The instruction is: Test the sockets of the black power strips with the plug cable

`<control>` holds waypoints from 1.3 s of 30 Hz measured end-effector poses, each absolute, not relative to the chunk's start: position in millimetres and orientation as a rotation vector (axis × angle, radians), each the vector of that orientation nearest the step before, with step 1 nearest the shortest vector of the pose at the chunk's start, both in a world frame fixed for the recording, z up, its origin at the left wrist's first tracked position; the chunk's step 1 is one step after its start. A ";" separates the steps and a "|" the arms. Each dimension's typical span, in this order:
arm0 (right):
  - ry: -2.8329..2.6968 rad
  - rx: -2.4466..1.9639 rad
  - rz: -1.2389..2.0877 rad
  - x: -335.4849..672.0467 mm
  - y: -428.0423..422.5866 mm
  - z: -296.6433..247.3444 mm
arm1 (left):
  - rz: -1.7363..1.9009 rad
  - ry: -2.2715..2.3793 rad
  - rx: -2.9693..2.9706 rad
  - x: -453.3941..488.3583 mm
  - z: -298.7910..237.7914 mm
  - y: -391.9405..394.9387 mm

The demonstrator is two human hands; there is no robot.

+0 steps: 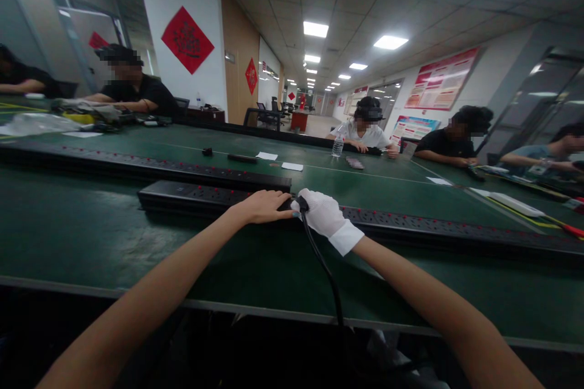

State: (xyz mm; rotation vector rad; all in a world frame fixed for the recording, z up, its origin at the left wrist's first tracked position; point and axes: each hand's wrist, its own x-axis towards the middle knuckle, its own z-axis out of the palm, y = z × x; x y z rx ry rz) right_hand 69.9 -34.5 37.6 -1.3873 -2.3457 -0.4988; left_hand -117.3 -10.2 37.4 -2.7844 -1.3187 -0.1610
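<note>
A long black power strip (401, 222) with red-dotted sockets lies across the green table. Bare and palm down, my left hand (262, 205) rests over it with fingers stretched out to the right. My right hand (323, 214), in a white glove, closes round a black plug (302, 203) just beyond the left fingertips, at the strip's top. From the plug a black cable (329, 273) hangs down over the table's front edge. The plug's front end is hidden, so I cannot tell whether it sits in a socket.
A second black power strip (114, 164) lies behind on the left. White papers (292, 166), a water bottle (337, 144) and a small black part (207, 152) are farther back on the table (91, 243). Several people sit around it; a white strip (515, 204) lies at the right.
</note>
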 end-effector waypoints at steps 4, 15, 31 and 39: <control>-2.357 -1.382 -0.492 70.5 -34.9 38.8 | -0.165 -1.328 -2.781 -117.1 38.9 -11.4; -2.361 -1.424 -0.468 68.3 -37.6 40.8 | -0.133 -1.345 -2.801 -117.4 40.3 -11.8; -2.339 -1.391 -0.506 69.1 -34.7 38.4 | -0.160 -1.360 -2.812 -117.9 38.6 -10.6; -2.308 -1.426 -0.523 66.5 -37.5 38.5 | -0.156 -1.377 -2.917 -126.1 42.6 -4.3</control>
